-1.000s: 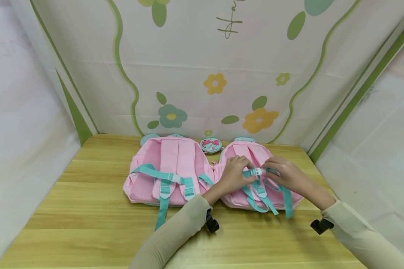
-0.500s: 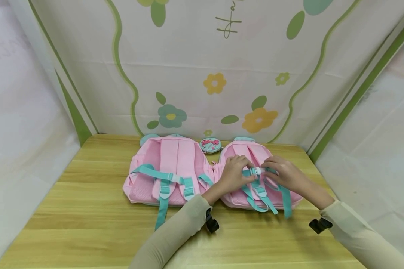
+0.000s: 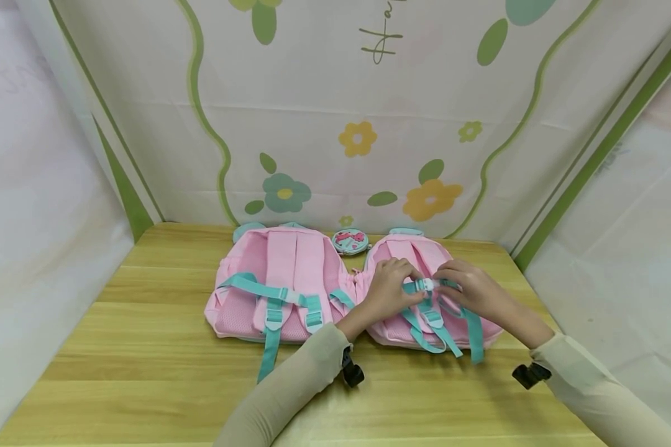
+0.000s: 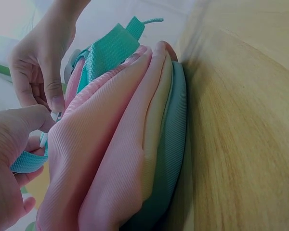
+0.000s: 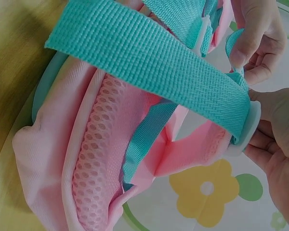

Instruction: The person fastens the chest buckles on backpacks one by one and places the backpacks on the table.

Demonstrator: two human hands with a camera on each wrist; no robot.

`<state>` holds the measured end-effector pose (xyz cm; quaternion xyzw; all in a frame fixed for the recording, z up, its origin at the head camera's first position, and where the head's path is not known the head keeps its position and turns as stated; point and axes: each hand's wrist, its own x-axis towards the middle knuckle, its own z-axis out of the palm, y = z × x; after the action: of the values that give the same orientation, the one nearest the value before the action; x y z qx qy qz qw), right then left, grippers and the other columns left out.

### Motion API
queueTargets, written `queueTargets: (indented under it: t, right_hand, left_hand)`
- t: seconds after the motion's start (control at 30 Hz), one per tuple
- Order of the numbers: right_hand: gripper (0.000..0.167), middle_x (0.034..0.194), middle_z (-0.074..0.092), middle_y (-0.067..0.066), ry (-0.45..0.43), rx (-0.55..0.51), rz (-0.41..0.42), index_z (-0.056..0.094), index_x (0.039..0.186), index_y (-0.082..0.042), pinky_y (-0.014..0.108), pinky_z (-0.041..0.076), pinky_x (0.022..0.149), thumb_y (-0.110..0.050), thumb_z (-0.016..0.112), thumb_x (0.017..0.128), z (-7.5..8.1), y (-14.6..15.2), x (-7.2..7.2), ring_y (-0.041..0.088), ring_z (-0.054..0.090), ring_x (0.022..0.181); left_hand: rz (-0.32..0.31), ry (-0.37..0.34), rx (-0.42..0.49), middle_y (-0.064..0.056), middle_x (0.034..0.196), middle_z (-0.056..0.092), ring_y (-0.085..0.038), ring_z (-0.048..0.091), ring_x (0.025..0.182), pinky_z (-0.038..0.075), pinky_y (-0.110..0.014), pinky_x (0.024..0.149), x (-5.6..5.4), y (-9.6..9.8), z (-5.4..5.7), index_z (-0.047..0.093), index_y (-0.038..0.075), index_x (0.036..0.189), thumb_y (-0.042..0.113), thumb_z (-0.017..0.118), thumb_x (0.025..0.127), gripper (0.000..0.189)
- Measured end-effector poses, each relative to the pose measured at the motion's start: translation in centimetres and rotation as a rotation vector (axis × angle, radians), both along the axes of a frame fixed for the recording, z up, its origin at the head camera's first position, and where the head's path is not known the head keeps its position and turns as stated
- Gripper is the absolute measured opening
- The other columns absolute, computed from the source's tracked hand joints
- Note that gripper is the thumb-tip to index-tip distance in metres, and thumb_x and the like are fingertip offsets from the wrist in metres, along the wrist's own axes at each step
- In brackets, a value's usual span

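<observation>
In the head view a pink backpack [image 3: 391, 326] lies on the right with its straps facing up. Over it, both hands meet at a white side-release buckle [image 3: 427, 284] on a teal strap [image 5: 149, 67]. My left hand [image 3: 388, 288] pinches the buckle's left end, where teal webbing runs between its fingers in the left wrist view. From the right, my right hand [image 3: 475, 290] grips the other end, and a white plastic end piece [image 5: 248, 132] shows at its fingers in the right wrist view. The fingers partly hide the buckle's halves.
A second pink backpack [image 3: 246, 323] with teal straps lies to the left, its side against the first. Behind and between them sits a small round pouch [image 3: 350, 241]. The wooden table [image 3: 145, 372] backs onto a flower-printed cloth wall [image 3: 313, 93].
</observation>
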<state>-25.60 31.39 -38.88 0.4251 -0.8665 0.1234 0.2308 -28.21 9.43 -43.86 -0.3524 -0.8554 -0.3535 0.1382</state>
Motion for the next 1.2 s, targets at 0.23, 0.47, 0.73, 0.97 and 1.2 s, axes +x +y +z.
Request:
queueTargets:
  t: [0.23,0.47,0.73,0.97,1.2]
  right_hand:
    - [0.031,0.093,0.071,0.007,0.000,-0.004,0.001,0.075,0.094,-0.001,0.036,0.060,0.067,0.004,0.089,0.067,-0.10,0.02,-0.01,0.020,0.069,0.082]
    - [0.031,0.092,0.071,0.008,0.007,-0.003,0.003,0.075,0.093,-0.001,0.036,0.060,0.067,0.004,0.090,0.067,-0.19,0.00,-0.05,0.021,0.069,0.082]
    - [0.031,0.093,0.071,0.008,-0.004,-0.007,0.009,0.075,0.094,0.000,0.035,0.059,0.067,0.006,0.089,0.067,0.02,-0.24,0.08,0.020,0.068,0.082]
    - [0.031,0.092,0.071,0.008,0.006,-0.010,0.022,0.074,0.093,0.000,0.033,0.059,0.067,0.006,0.089,0.066,-0.03,-0.31,-0.04,0.020,0.068,0.081]
    - [0.032,0.093,0.071,0.007,0.004,-0.012,0.025,0.074,0.093,-0.001,0.033,0.058,0.067,0.006,0.089,0.066,-0.02,-0.28,-0.16,0.019,0.068,0.081]
  left_hand:
    - [-0.002,0.000,0.000,0.007,0.102,0.067,-0.011,0.058,0.102,0.040,-0.040,0.108,0.10,-0.04,0.10,0.071,0.019,0.101,0.034,0.082,0.086,0.024]
    - [-0.007,-0.001,0.002,0.005,0.103,0.067,-0.012,0.058,0.102,0.040,-0.040,0.108,0.11,-0.04,0.10,0.071,0.018,0.102,0.032,0.082,0.086,0.024]
    - [-0.007,0.010,0.009,0.005,0.102,0.067,-0.013,0.059,0.101,0.041,-0.042,0.108,0.12,0.00,0.05,0.072,0.017,0.101,0.031,0.082,0.086,0.023]
    - [-0.010,0.014,0.003,0.005,0.102,0.067,-0.013,0.059,0.102,0.040,-0.041,0.109,0.17,-0.05,0.18,0.072,0.017,0.101,0.033,0.081,0.086,0.023]
    - [-0.003,0.005,0.003,0.006,0.102,0.067,-0.012,0.059,0.102,0.040,-0.041,0.109,0.10,-0.06,0.18,0.072,0.018,0.101,0.033,0.081,0.086,0.023]
